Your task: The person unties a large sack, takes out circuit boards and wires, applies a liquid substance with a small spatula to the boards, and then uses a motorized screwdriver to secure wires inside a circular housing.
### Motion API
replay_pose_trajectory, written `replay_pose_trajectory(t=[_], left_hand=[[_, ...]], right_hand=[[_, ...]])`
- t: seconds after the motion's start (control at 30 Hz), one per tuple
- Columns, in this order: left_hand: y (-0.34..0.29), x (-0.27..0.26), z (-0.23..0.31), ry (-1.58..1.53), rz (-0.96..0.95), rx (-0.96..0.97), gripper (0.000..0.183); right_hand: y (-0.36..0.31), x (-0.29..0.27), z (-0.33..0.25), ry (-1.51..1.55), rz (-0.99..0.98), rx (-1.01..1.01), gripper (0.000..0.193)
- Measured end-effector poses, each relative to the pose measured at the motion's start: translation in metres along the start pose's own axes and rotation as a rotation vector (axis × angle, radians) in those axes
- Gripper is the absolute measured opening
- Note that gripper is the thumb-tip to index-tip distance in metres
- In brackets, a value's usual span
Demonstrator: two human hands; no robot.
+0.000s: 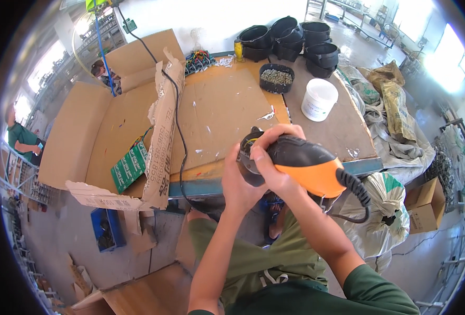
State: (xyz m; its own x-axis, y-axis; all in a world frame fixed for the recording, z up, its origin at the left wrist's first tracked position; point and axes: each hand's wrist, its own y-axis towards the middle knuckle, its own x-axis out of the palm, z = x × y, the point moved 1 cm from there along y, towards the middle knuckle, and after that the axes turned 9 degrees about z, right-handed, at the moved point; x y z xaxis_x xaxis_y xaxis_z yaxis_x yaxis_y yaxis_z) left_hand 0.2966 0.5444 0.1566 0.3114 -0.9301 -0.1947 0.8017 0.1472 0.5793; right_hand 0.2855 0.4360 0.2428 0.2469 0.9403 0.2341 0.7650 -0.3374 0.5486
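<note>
A corded power tool (314, 168) with a black and orange housing is held over the table's front edge, its exact kind not plain. My left hand (241, 186) wraps round the dark rounded end of the tool, where a bit of yellow wire shows. Across the top of the same end lies my right hand (274, 157), its fingers closed on the housing. A ribbed black cord sleeve (354, 188) curves down from the tool's right end. My fingers partly hide the dark end.
An open cardboard box (93, 136) with a green carton (130, 169) stands left on the table (217, 113). Black buckets (286, 37), a tray of small parts (276, 79) and a white tub (319, 100) stand farther back. A black cable (178, 113) hangs across. Sacks (382, 205) lie right.
</note>
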Motion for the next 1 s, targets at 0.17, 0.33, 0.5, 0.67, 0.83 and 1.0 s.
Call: replay_pose_trajectory(t=[0.17,0.33,0.5,0.67,0.83,1.0], left_hand=[[0.002,-0.003,-0.006,0.064,-0.05,0.066,0.108],[0.0,-0.006,-0.004,0.042,-0.046,0.025,0.105],[0.001,-0.004,-0.005,0.034,-0.045,0.01,0.105],[0.0,-0.002,-0.007,0.018,-0.063,-0.038,0.104],[-0.001,-0.001,-0.009,0.038,-0.063,-0.046,0.103],[0.002,-0.002,-0.006,0.062,-0.052,0.02,0.095]], right_hand=[[0.01,0.002,0.017,-0.044,0.012,-0.11,0.039],[0.013,0.006,0.018,-0.026,0.008,-0.103,0.04],[0.016,0.009,0.019,0.025,0.001,-0.036,0.038],[0.021,0.015,0.016,0.093,0.009,0.048,0.037],[0.026,0.017,0.016,0.054,0.039,0.122,0.037],[0.03,0.021,0.016,0.059,0.062,0.102,0.037]])
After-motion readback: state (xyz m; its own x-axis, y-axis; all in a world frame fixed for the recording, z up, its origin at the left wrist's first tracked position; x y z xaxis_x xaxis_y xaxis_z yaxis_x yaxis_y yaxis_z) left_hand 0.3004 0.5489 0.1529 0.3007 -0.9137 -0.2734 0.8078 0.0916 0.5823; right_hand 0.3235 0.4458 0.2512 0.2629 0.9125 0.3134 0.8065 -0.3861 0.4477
